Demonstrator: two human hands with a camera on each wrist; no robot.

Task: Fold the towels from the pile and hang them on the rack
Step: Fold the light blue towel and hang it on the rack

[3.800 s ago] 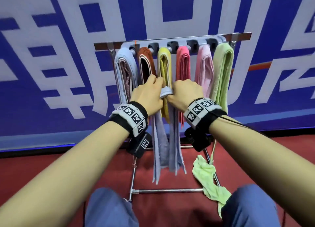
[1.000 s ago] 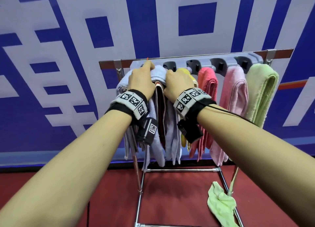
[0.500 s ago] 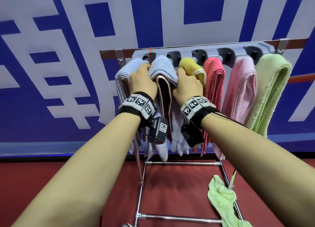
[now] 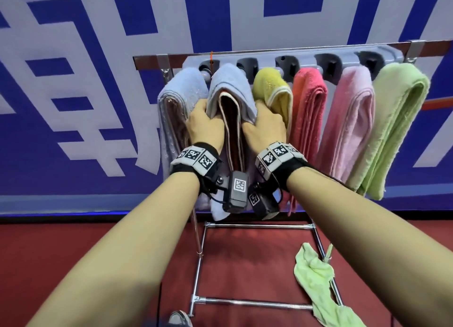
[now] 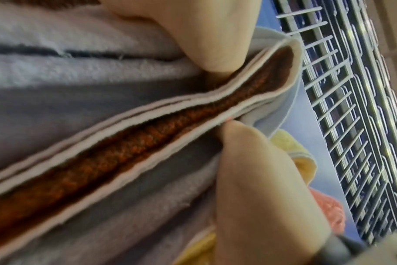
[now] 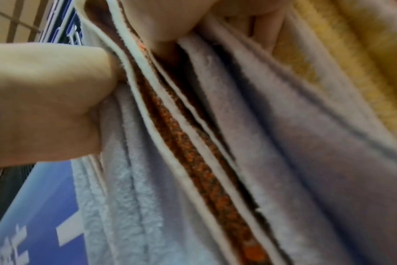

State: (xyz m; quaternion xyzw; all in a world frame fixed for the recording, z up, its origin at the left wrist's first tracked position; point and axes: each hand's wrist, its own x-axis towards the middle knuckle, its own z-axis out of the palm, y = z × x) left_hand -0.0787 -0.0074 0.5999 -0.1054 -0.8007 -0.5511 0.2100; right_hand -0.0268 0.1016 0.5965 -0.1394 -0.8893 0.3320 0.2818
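Head view shows the left hand (image 4: 205,125) and the right hand (image 4: 264,128) on either side of a light blue towel (image 4: 230,81) that hangs over the second arm from the left end of the rack (image 4: 304,64). Each hand grips one hanging side of that towel, fingers curled into the cloth, pressing it against a brown towel with a pale border (image 4: 231,130) sandwiched inside it. On the left wrist view the thumb and fingers (image 5: 215,35) pinch the blue cloth beside the brown towel's edge (image 5: 147,143); the right wrist view shows the same grip from the other side, the blue layers (image 6: 283,143) closing on the brown strip (image 6: 193,161). Just left hangs another pale blue towel (image 4: 176,98). To the right follow a yellow towel (image 4: 272,91), a coral towel (image 4: 308,106), a pink towel (image 4: 350,115) and a green towel (image 4: 397,120) at the rack's right end. A crumpled green cloth (image 4: 316,282) lies on the red floor (image 4: 73,253) by the rack's lower right rail.
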